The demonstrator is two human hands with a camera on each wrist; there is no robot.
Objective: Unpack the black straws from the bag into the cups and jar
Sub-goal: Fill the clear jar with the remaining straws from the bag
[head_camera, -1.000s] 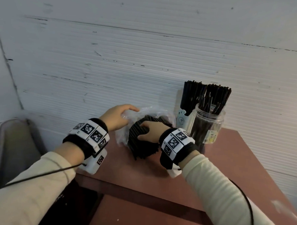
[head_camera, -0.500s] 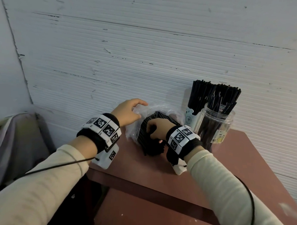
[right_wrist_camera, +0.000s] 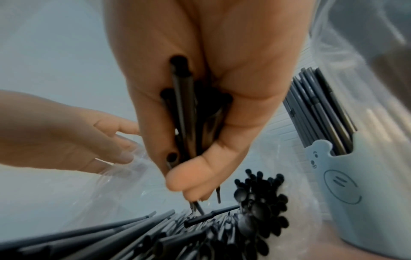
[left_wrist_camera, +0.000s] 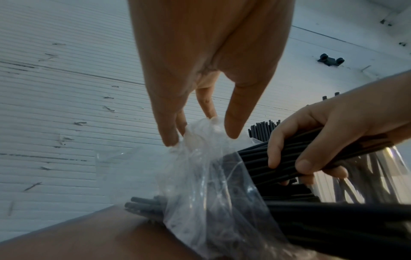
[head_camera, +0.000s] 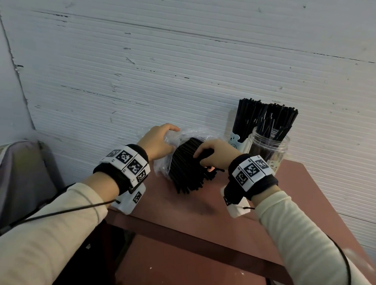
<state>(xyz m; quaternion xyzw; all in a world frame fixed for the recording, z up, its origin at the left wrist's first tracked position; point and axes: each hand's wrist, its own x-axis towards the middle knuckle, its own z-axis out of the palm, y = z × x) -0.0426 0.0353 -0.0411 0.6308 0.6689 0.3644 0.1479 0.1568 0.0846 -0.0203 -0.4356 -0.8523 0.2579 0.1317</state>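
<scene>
A clear plastic bag (head_camera: 167, 160) (left_wrist_camera: 206, 176) full of black straws (head_camera: 186, 166) (right_wrist_camera: 133, 235) lies on the brown table (head_camera: 201, 209), its open end toward me. My left hand (head_camera: 159, 141) (left_wrist_camera: 200, 133) pinches the bag's far end with its fingertips. My right hand (head_camera: 212, 153) (right_wrist_camera: 189, 140) grips a small bunch of straws (left_wrist_camera: 289, 158) at the top of the pile. A pale blue bear cup (head_camera: 235, 139) (right_wrist_camera: 364, 191) and a clear jar (head_camera: 268, 149) stand at the back right, both holding upright black straws.
A ribbed white wall (head_camera: 186, 67) runs right behind the table. A grey fabric-covered thing (head_camera: 15, 178) sits low at the left. The table's front edge (head_camera: 200, 235) drops to a lower brown shelf. Cables trail from both wrist units.
My right hand has curled round a bunch of straws and lifted it slightly toward the right. The left hand keeps its hold on the bag. The head view has shifted a little.
</scene>
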